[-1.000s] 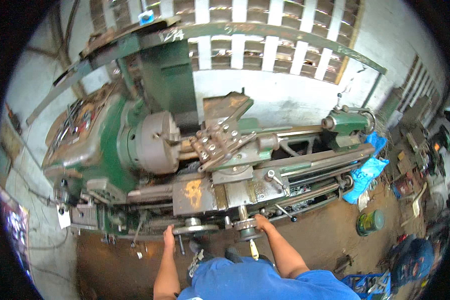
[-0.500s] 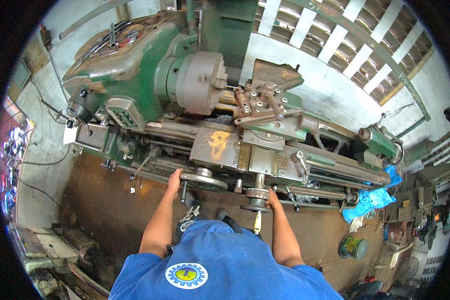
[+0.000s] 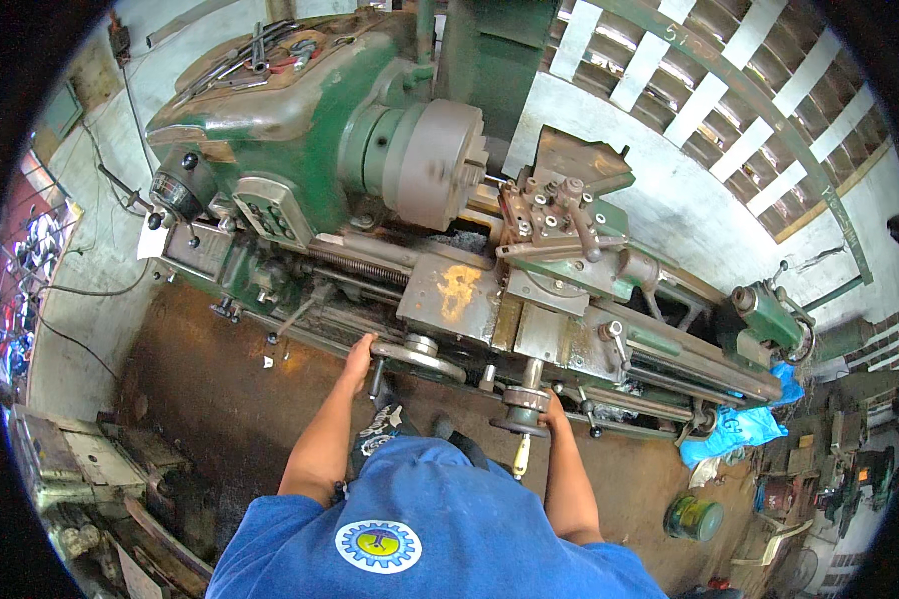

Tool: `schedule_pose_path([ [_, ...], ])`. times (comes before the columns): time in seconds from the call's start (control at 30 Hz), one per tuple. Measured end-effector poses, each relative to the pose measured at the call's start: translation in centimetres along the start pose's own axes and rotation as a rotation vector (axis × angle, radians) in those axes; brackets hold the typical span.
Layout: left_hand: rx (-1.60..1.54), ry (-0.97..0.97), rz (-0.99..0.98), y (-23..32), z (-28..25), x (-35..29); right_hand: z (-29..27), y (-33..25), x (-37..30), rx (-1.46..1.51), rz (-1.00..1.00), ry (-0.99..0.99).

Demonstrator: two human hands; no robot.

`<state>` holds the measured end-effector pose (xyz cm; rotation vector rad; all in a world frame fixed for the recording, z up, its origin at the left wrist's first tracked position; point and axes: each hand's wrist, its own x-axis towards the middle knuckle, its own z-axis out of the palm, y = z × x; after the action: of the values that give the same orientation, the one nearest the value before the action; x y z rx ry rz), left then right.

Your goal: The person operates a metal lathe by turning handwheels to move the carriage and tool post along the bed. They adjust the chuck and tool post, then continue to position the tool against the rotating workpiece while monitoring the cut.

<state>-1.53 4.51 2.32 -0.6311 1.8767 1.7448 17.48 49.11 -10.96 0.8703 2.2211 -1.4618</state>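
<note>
I stand at a large green metal lathe [image 3: 300, 150]. My left hand [image 3: 358, 361] is closed on the left rim of the big carriage handwheel [image 3: 425, 363], whose dark handle points down beside it. My right hand [image 3: 553, 407] is wrapped round the right side of the smaller cross-slide handwheel [image 3: 520, 423]; a pale handle [image 3: 521, 455] sticks out toward me. Its fingers are partly hidden by the wheel. Beyond the hands, the carriage [image 3: 449, 299] carries a bolted tool post [image 3: 551, 215], close to the right of the grey chuck [image 3: 435, 165].
Wrenches and other tools [image 3: 260, 55] lie on top of the headstock. The tailstock [image 3: 769, 309] is at the bed's right end, above a blue plastic bag [image 3: 734, 434]. A green bucket [image 3: 693, 518] stands on the floor at the right. Metal parts crowd the lower left.
The whole view has shifted and tilted slightly, so the lathe appears farther right. Both hands stay on their handwheels.
</note>
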Motion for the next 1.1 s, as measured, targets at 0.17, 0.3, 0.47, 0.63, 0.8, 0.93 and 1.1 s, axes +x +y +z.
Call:
schedule_pose_path([
  [0.17,0.171,-0.167,0.241,0.9,-0.6,-1.8,-0.2,-0.5,-0.5,-0.222,-0.133,0.006],
  [0.3,0.458,-0.143,0.429,1.7,-0.4,-4.6,-0.1,-1.9,-2.0,-0.23,-0.107,0.042],
  [0.47,0.64,0.057,0.64,1.7,2.0,-7.5,-0.2,-2.4,-2.0,-0.253,-0.096,0.026],
  [0.63,0.684,0.194,0.681,1.4,2.4,-7.7,-0.4,-1.7,-1.9,0.212,0.111,0.114],
  [0.8,0.683,0.205,0.685,1.2,2.0,-7.4,-0.7,-0.5,-1.8,0.119,-0.13,0.043],
  [0.93,0.674,0.183,0.645,1.4,1.9,-7.5,-0.6,-1.1,-2.4,0.49,0.034,0.054],
  [1.1,0.739,0.121,0.703,2.5,1.2,-7.3,-0.7,-4.7,-4.9,-0.1,-0.144,0.074],
])
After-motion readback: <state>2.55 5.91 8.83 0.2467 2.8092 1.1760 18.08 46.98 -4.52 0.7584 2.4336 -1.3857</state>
